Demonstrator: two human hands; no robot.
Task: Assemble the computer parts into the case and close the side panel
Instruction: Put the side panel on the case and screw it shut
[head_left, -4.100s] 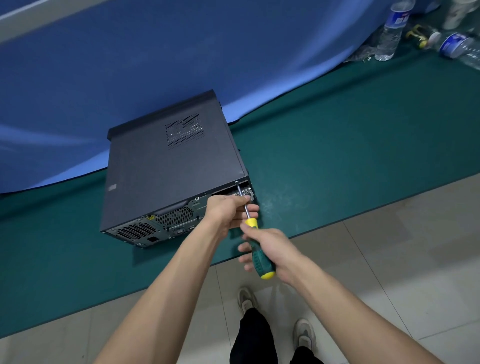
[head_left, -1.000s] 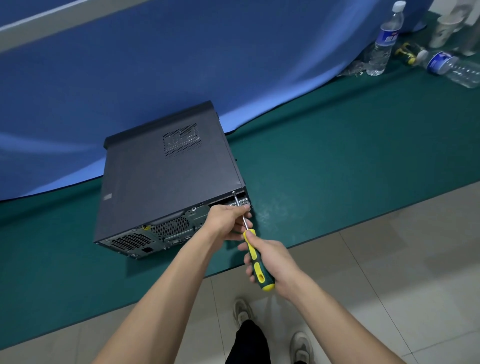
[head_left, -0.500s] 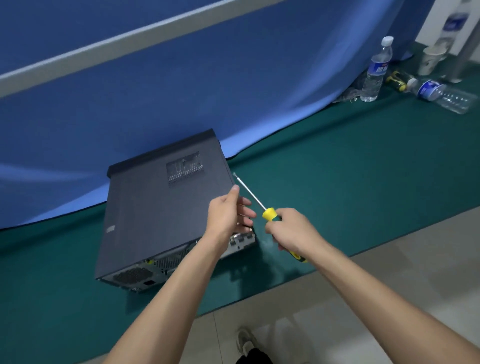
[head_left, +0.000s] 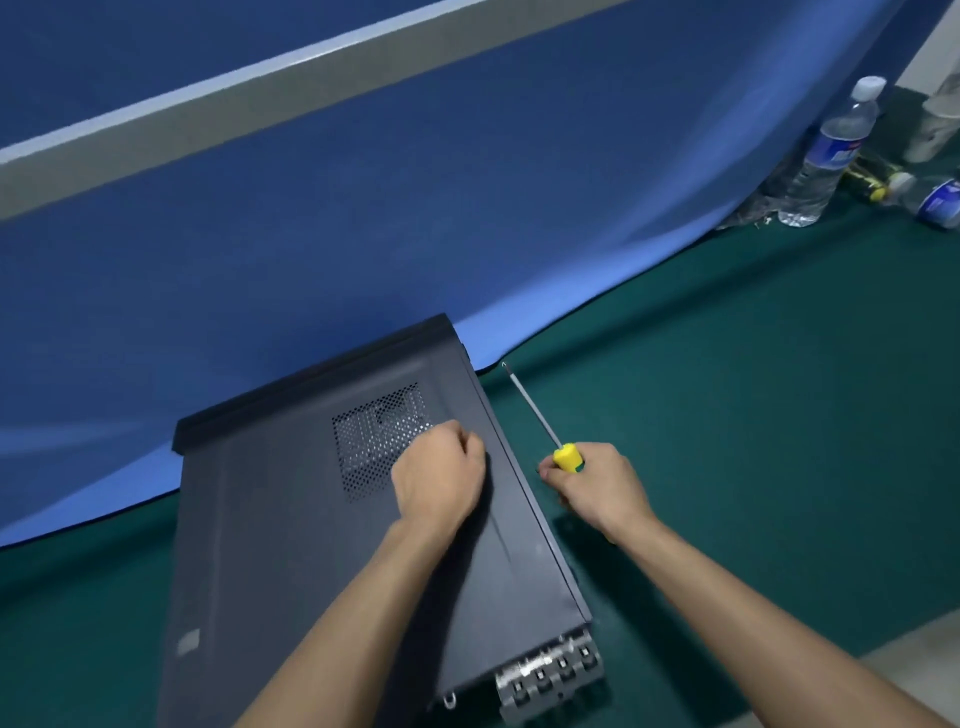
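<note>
Two bare hands are showing in front of us, reaching out over a dark computer case that is lying on its side on the green mat, close to the mat's far edge where the blue cloth is draping down onto it. The side panel is sitting on top of the case, facing up, with its mesh vent toward the far end. Our left hand is resting on that panel just beside the vent, its fingers curled under into a loose fist; we cannot tell whether it is pinching anything small. Our right hand is hovering just off the case's right edge, over the mat, with its fingers wrapping tightly around the handle of a screwdriver. The yellow collar of the handle is poking out above the fist, and the thin metal shaft is pointing away from us and to the left, its tip in the air near the case's far right corner. At the near end of the case, the metal rear slots are peeking out below the panel. Two water bottles and a paper cup are sitting at the mat's far right corner, one bottle upright and the other lying down.
</note>
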